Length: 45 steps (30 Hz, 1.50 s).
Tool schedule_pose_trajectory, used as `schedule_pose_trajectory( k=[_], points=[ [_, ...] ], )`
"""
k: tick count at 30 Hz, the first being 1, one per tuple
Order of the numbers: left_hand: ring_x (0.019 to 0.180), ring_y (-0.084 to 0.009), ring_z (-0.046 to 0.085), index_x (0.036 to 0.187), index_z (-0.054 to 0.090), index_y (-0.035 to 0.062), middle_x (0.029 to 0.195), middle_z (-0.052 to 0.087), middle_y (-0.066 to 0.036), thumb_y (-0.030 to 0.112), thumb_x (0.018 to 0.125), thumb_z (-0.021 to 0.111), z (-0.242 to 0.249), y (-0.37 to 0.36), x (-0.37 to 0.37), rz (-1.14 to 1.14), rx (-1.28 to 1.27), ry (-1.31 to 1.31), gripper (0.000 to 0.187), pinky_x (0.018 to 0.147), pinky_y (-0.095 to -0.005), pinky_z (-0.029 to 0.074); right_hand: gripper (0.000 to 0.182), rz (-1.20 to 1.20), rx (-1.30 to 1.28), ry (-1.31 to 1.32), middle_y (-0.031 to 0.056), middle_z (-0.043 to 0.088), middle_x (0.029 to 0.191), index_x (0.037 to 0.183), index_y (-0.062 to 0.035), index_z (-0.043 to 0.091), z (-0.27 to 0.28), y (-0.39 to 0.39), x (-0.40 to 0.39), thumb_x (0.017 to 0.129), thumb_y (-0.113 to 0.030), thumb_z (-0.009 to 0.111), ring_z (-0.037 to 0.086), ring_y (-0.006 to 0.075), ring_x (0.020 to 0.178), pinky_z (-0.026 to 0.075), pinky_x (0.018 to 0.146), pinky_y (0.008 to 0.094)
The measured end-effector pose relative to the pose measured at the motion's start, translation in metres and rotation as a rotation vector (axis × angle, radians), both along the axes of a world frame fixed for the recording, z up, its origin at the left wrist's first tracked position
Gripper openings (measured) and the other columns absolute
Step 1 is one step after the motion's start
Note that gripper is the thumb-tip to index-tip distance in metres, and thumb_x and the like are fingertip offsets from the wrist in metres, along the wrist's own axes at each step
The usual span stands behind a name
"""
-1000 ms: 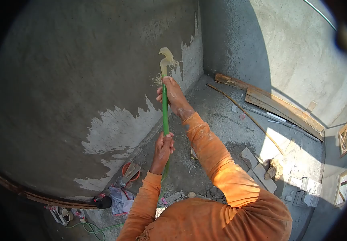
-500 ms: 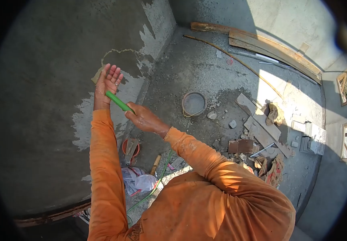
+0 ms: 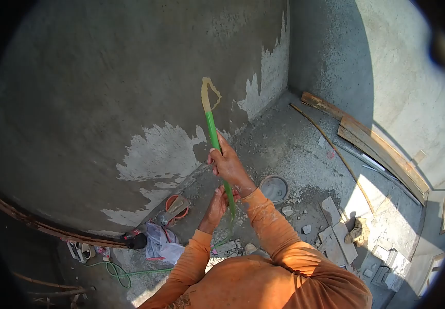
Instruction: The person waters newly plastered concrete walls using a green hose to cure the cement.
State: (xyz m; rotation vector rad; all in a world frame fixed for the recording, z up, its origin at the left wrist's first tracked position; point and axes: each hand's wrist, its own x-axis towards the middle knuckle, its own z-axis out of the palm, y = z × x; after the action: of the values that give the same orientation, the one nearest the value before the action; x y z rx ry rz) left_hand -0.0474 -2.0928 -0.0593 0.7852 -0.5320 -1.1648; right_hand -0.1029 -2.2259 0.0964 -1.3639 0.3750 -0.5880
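Note:
A green hose (image 3: 211,127) points up toward the wall, and a yellowish stream of water (image 3: 206,95) comes from its end. My right hand (image 3: 227,164) is wrapped around the hose a little below that end. Lower down, my left hand (image 3: 216,207) is closed around the same hose. Behind the stream stands the grey plastered wall (image 3: 104,92), darker over most of its face, with a pale, ragged-edged patch (image 3: 155,152) low on it.
A round bucket (image 3: 274,189) and an orange pail (image 3: 177,207) holding a flat tool stand on the floor. A plastic bag (image 3: 161,244) and green hose coils (image 3: 119,273) lie at lower left. Long planks (image 3: 377,141), a thin pole (image 3: 330,141) and broken boards (image 3: 338,232) lie rightward.
My left hand has come down from the hose's end to grip it below my right hand. The hose now points upward, and the view has turned toward the wall.

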Motion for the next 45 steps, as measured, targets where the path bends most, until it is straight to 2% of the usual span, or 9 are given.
schedule_pose_trajectory(
  k=[7,10,15,18,23,26,39,42,45],
  points=[
    [0.109,-0.0174,0.062,0.156,0.033,0.0009,0.118,0.066,-0.01,0.043,0.105,0.057,0.15,-0.03,0.055,0.628,-0.058,-0.633,0.071,0.093,-0.0334,0.049,0.03,-0.082,-0.382,0.05,0.0138,0.063,0.084,0.127,0.0017,0.045,-0.023,0.037,0.011,0.104,-0.017,0.048,0.064,0.0232,0.069,0.051,0.064,0.0413],
    [0.09,-0.0142,0.067,0.155,0.035,0.0018,0.098,0.07,-0.01,0.012,0.1,0.062,0.177,-0.04,0.06,0.646,0.209,-1.018,0.062,0.081,-0.0303,0.054,0.029,-0.108,-0.467,-0.001,0.0199,0.065,0.088,0.127,0.0015,0.044,-0.028,0.044,0.011,0.104,-0.014,0.048,0.067,0.0349,0.076,0.05,0.067,0.0453],
    [0.073,-0.0097,0.061,0.146,0.047,0.0041,0.084,0.064,-0.005,0.01,0.1,0.057,0.188,-0.046,0.04,0.699,0.129,-0.929,0.047,0.067,-0.0274,0.052,0.037,-0.254,-0.629,-0.106,0.0274,0.067,0.096,0.136,0.0023,0.04,-0.039,0.047,0.014,0.103,-0.011,0.049,0.068,0.0481,0.087,0.05,0.071,0.0516],
    [0.067,-0.0076,0.056,0.139,0.053,0.0044,0.078,0.059,-0.003,0.008,0.099,0.053,0.183,-0.051,0.045,0.744,0.123,-0.983,0.039,0.061,-0.0262,0.049,0.036,-0.339,-0.723,-0.21,0.0242,0.068,0.1,0.137,0.0019,0.043,-0.042,0.049,0.01,0.103,-0.009,0.045,0.07,0.0434,0.085,0.054,0.071,0.0446],
    [0.061,-0.007,0.051,0.127,0.058,0.0046,0.068,0.055,-0.001,0.008,0.1,0.051,0.198,-0.045,0.046,0.889,0.08,-1.09,0.029,0.056,-0.0259,0.044,0.033,0.149,-0.267,0.131,0.0109,0.064,0.09,0.134,0.0002,0.046,-0.016,0.048,-0.007,0.107,-0.019,0.046,0.069,0.0231,0.074,0.055,0.068,0.0371],
    [0.057,-0.0074,0.051,0.122,0.059,0.0049,0.066,0.056,-0.001,0.007,0.1,0.051,0.198,-0.044,0.064,0.963,0.034,-1.122,0.023,0.053,-0.026,0.042,0.033,0.261,-0.183,0.022,0.007,0.06,0.087,0.131,-0.0018,0.049,-0.054,0.062,-0.01,0.108,-0.025,0.048,0.063,0.0142,0.072,0.055,0.068,0.0332],
    [0.053,-0.0098,0.055,0.114,0.061,0.0019,0.062,0.058,-0.003,0.004,0.099,0.054,0.251,-0.001,0.08,1.026,-0.217,-1.248,0.016,0.05,-0.028,0.043,0.034,0.01,-0.42,-0.051,0.0014,0.052,0.075,0.125,-0.0035,0.051,-0.065,0.137,0.003,0.111,-0.032,0.039,0.052,0.0109,0.062,0.046,0.059,0.029],
    [0.054,-0.0298,0.064,0.11,0.063,0.0057,0.065,0.062,-0.012,0.007,0.096,0.06,0.283,0.002,0.066,0.996,-0.367,-1.471,0.015,0.051,-0.0394,0.048,0.032,-0.119,-0.401,-0.125,0.0028,0.053,0.072,0.122,-0.004,0.055,-0.045,0.148,0.009,0.111,-0.032,0.043,0.053,0.0122,0.062,0.046,0.059,0.0312],
    [0.054,-0.031,0.063,0.11,0.063,0.0059,0.066,0.062,-0.012,0.006,0.095,0.061,0.316,0.006,0.055,0.961,-0.497,-1.536,0.016,0.051,-0.0402,0.048,0.034,-0.21,-0.382,-0.169,0.0023,0.052,0.07,0.121,-0.0038,0.055,-0.011,0.158,0.004,0.111,-0.033,0.043,0.052,0.0111,0.061,0.045,0.058,0.0306]
  ],
)
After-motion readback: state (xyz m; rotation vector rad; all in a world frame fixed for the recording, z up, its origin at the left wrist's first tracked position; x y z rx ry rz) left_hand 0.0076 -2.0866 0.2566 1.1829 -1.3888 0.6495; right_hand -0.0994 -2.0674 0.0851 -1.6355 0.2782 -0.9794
